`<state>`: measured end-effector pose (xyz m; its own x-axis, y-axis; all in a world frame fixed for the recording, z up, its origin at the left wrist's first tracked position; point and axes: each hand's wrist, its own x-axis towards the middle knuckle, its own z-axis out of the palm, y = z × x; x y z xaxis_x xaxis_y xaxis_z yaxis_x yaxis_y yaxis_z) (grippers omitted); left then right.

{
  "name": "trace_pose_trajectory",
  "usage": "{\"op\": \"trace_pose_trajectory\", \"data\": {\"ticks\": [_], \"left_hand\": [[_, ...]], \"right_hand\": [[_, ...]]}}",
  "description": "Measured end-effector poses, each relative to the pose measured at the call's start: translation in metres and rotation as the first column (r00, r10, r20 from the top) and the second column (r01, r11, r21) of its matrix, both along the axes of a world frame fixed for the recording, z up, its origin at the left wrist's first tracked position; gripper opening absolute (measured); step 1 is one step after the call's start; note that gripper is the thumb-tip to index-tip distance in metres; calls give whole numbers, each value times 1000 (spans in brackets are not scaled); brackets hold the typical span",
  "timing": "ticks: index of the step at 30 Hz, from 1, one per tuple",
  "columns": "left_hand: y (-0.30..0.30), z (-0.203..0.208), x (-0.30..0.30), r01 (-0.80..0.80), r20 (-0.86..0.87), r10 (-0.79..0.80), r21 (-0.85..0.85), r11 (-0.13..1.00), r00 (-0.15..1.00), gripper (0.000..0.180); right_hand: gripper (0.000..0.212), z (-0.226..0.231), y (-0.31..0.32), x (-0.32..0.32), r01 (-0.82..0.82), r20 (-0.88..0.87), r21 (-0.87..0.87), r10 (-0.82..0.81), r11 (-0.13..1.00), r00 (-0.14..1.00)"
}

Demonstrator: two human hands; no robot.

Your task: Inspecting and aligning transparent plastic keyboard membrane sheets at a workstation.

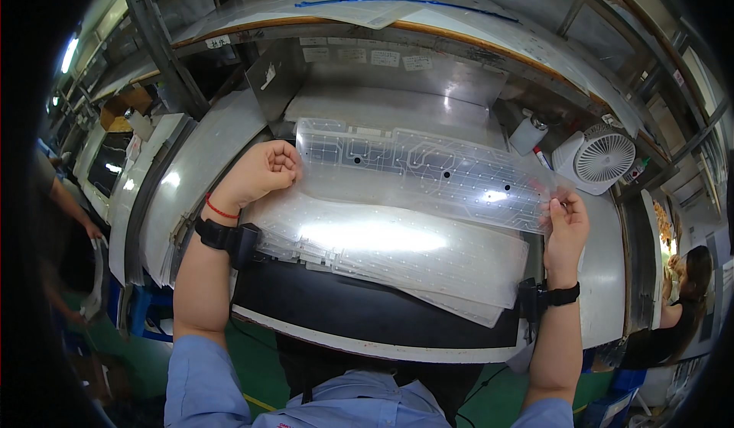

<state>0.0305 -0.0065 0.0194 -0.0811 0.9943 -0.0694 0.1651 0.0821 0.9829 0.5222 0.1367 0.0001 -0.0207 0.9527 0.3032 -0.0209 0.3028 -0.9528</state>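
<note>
A clear plastic circuit sheet (428,170), long and thin with printed traces and a few black dots, is held up between my two hands. My left hand (264,170) has its fingers curled closed at the sheet's left edge. At the right end, my right hand (564,218) pinches the sheet's corner between thumb and fingers. Below it lies a fanned stack of similar translucent sheets (397,256), with strong glare across its middle. The stack rests partly on a black mat (344,298) at the table's near edge.
Behind the sheets stands a metal backing panel (428,80) under a shelf (459,27) holding a blue cord (397,1). To the right are a white fan (600,159), a bottle (527,134) and a red-capped marker (541,157). Co-workers (680,306) are at both sides.
</note>
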Motion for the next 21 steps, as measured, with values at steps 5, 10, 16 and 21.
{"op": "trace_pose_trajectory", "data": {"ticks": [5,10,16,21], "left_hand": [[1,-4,-3,-23,-32,23,-3,1000,999,16],[2,-7,-6,-27,-40,27,-4,1000,999,16],[2,-3,-1,-41,-65,41,1,999,997,17],[1,-5,-1,-60,-41,60,-1,998,997,19]], "right_hand": [[21,1,0,-1,10,-6,7,-10,1000,1000],[21,1,0,-2,15,0,6,-15,1000,1000],[21,0,0,-1,17,3,-7,-17,1000,1000],[20,-1,1,0,13,-3,-5,-13,1000,1000]]}}
